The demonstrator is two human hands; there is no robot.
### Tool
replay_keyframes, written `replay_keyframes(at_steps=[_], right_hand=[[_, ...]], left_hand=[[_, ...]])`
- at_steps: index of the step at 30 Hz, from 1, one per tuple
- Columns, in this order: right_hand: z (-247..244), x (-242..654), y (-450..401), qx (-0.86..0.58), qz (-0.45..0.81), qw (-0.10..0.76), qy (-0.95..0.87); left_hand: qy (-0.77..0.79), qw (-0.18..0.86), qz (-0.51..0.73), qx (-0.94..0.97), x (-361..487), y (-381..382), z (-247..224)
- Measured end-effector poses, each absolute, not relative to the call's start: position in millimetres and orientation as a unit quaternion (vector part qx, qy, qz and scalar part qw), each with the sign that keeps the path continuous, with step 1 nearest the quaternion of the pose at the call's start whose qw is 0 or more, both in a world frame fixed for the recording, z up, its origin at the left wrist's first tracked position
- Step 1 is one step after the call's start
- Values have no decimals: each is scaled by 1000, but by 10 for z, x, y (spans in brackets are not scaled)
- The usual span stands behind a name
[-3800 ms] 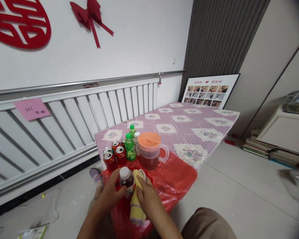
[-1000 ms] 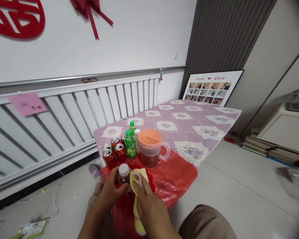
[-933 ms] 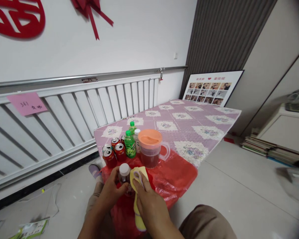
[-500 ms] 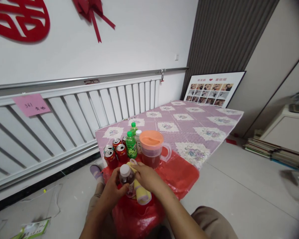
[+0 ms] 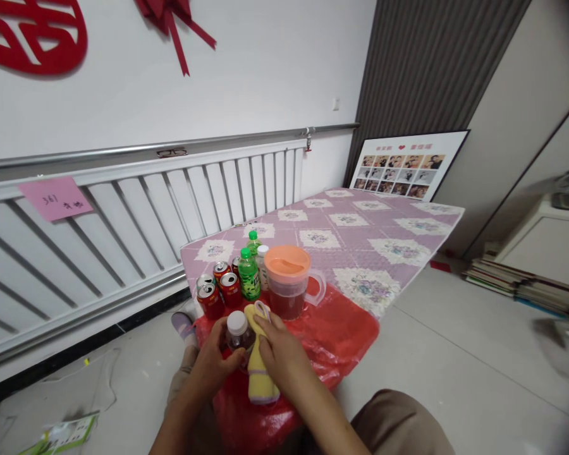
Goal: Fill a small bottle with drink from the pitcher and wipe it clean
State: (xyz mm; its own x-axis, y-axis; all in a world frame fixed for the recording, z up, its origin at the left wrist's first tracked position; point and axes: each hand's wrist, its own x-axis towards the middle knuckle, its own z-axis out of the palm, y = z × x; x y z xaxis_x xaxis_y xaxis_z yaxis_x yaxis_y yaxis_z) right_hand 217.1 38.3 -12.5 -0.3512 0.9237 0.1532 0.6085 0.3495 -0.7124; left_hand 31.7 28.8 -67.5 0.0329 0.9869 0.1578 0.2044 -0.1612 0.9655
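My left hand [image 5: 218, 355] is wrapped round a clear bottle [image 5: 239, 338] with a white cap and dark contents, upright over the red plastic sheet [image 5: 339, 328]. In my right hand [image 5: 281, 346] a folded yellow cloth [image 5: 260, 378] with a pale loop hangs down against the bottle's right side. Just beyond the hands stands a clear pitcher [image 5: 289, 297] with an orange lid and reddish-brown liquid. Green-capped bottles [image 5: 250, 278] and a white-capped bottle [image 5: 262, 260] are left of it. Several red cans [image 5: 211, 302] stand further left.
A purple flowered cloth [image 5: 348, 221] covers the table behind. Along the wall runs a white radiator [image 5: 142, 208] bearing a pink note [image 5: 55, 197]. A framed photo board [image 5: 408, 165] leans at the back right. Stacked books [image 5: 493, 278] lie by the cabinet.
My right hand has shifted slightly right with the yellow cloth, which now hangs straighter and lower beside the bottle. My left hand keeps its hold on the bottle. The view has tilted slightly.
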Motion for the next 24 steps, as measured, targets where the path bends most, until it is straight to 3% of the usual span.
replay_keyframes(at_steps=[5, 15, 24], right_hand=[[6, 2119, 369, -509, 267, 249, -779], [-515, 2147, 364, -559, 299, 209, -745], [-117, 2107, 252, -521, 289, 281, -753]], left_hand=[[512, 404, 482, 585, 317, 297, -662], [506, 402, 486, 589, 346, 270, -647], [502, 405, 485, 591, 317, 287, -681]])
